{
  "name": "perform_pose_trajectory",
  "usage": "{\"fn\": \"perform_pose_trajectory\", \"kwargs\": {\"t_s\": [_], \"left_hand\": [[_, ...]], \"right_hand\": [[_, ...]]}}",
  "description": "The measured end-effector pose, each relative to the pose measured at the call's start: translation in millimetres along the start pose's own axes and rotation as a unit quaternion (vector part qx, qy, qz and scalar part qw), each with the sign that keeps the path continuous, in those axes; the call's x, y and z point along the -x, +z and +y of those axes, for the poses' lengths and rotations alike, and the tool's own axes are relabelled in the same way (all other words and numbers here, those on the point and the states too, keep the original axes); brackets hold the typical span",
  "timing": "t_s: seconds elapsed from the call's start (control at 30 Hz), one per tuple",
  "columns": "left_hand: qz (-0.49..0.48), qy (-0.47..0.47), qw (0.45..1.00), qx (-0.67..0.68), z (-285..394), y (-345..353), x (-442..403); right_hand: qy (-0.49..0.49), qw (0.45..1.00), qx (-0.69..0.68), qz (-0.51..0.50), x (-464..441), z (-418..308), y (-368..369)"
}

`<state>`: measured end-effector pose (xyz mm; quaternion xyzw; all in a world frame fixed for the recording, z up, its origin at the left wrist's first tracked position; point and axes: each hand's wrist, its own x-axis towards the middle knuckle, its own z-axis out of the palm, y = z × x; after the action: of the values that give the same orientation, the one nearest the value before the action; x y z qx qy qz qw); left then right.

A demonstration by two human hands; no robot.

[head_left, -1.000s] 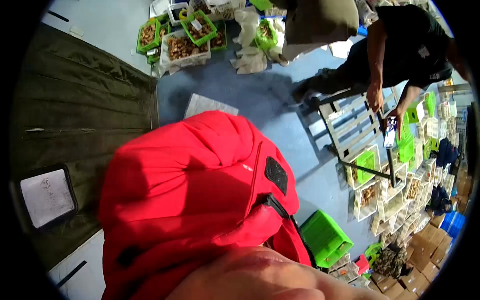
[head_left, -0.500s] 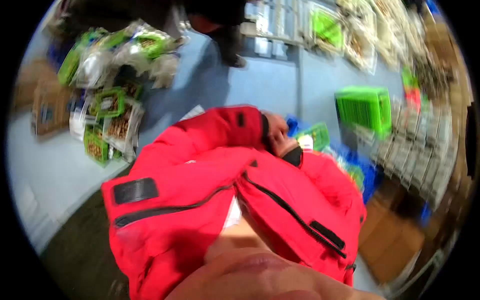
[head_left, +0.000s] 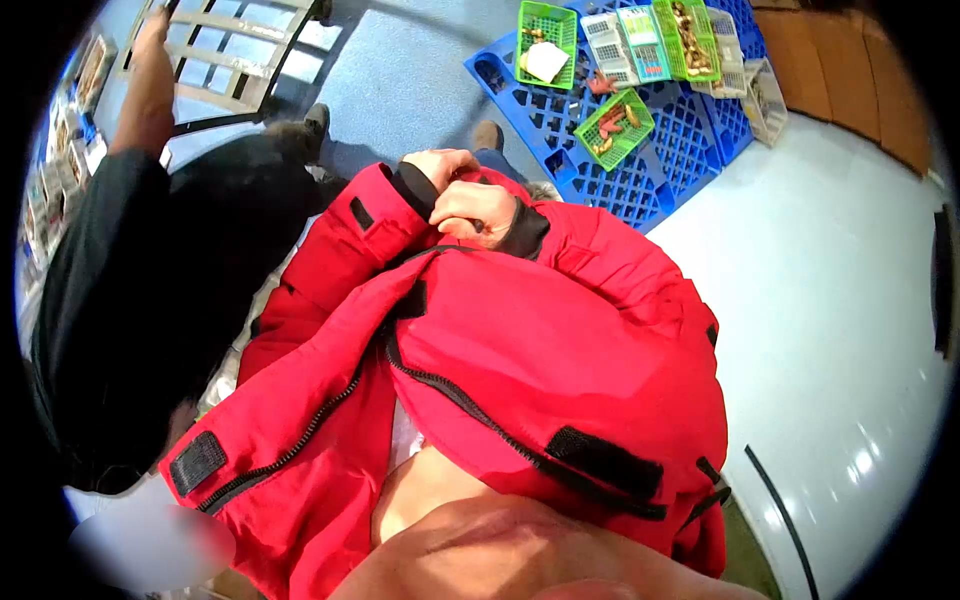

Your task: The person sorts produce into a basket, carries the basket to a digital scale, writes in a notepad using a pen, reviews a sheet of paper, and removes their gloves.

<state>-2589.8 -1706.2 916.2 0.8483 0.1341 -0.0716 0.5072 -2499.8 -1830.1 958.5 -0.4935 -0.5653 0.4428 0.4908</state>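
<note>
In front of my red jacket [head_left: 560, 340], both forearms are drawn together and my hands overlap. The back of my left hand [head_left: 436, 166] shows beyond its black cuff, and its fingers are hidden. My right hand [head_left: 474, 212] lies just below it, with curled fingers close to the left cuff. A small dark patch shows by the right fingers, but I cannot make out what they hold, if anything.
A blue plastic pallet [head_left: 560, 150] ahead bears a green basket [head_left: 614, 130] and other baskets. Left stand a person in dark clothes [head_left: 200, 250] and a metal frame [head_left: 225, 60]. Brown cardboard [head_left: 850, 80] and a glossy white surface [head_left: 810, 270] are at right.
The view has swung round and sharpened. The blue pallet shows more fully, and the person in dark clothes appears close at the left. My hands remain together in front of my jacket.
</note>
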Motion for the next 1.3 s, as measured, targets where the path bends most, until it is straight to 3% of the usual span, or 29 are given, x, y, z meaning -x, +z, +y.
{"fn": "perform_pose_trajectory", "kwargs": {"t_s": [0.07,0.1,0.17,0.3,0.4,0.43,0.47,0.53,0.57,0.6,0.67,0.73,0.8,0.87,1.0,1.07,1.17,1.27,1.3], "left_hand": [[-0.003,0.002,1.0,-0.003,5.6,12.3,-9.0],[-0.014,-0.006,1.0,0.001,0.2,22.4,-23.5],[-0.038,-0.024,0.999,-0.003,12.5,24.4,-35.7],[-0.079,-0.022,0.996,0.018,29.0,27.7,-78.2],[-0.14,-0.036,0.978,0.153,55.8,43.1,-103.3],[-0.187,-0.09,0.943,0.26,56.8,41.7,-109.8],[-0.183,-0.119,0.934,0.282,65.3,34.1,-117.6],[-0.093,-0.109,0.916,0.376,59.0,31.4,-133.0],[-0.061,-0.145,0.907,0.39,42.5,22.5,-126.2],[0.011,-0.113,0.919,0.378,27.8,26.8,-126.7],[0.036,-0.203,0.927,0.313,11.9,24.6,-136.4],[0.026,-0.246,0.918,0.308,-1.2,28.9,-146.3],[0.022,-0.273,0.909,0.314,-4.9,33.5,-160.6],[0.003,-0.253,0.913,0.321,-6.1,31.0,-189.9],[0.005,-0.267,0.927,0.262,-18.8,29.3,-211.7],[0.011,-0.255,0.923,0.289,-15.6,15.9,-220.0],[0.021,-0.317,0.89,0.326,-31.8,12.8,-225.1],[0.067,-0.369,0.863,0.337,-43.6,21.5,-228.7],[0.085,-0.379,0.857,0.338,-45.4,22.9,-237.9]], "right_hand": [[-0.016,0.991,0.13,-0.008,15.0,5.6,-15.2],[-0.05,0.987,0.153,0.018,22.4,11.8,-24.2],[-0.029,0.98,0.19,0.043,41.5,-1.4,-32.6],[-0.082,0.976,0.186,0.072,53.1,-18.3,-95.2],[-0.126,0.976,0.154,0.091,81.9,-20.5,-150.4],[-0.091,0.973,0.163,0.136,81.9,-18.3,-168.0],[-0.05,0.974,0.131,0.177,83.5,4.2,-186.1],[0.126,0.958,0.099,0.237,83.1,41.5,-227.3],[0.168,0.946,0.092,0.261,72.7,62.9,-229.4],[0.207,0.932,0.078,0.287,68.6,86.9,-241.9],[0.27,0.922,0.012,0.277,74.0,143.2,-273.6],[0.407,0.86,-0.072,0.3,74.1,174.4,-298.7],[0.385,0.86,-0.118,0.313,98.1,224.6,-316.0],[0.466,0.805,-0.15,0.335,105.0,255.6,-341.4],[0.439,0.767,-0.203,0.421,99.5,308.7,-398.1],[0.468,0.749,-0.166,0.438,91.4,360.8,-419.4],[0.474,0.731,-0.148,0.468,62.3,427.8,-441.1],[0.495,0.755,-0.001,0.429,44.6,520.1,-442.2],[0.494,0.775,0.168,0.356,34.3,532.3,-449.3]]}}
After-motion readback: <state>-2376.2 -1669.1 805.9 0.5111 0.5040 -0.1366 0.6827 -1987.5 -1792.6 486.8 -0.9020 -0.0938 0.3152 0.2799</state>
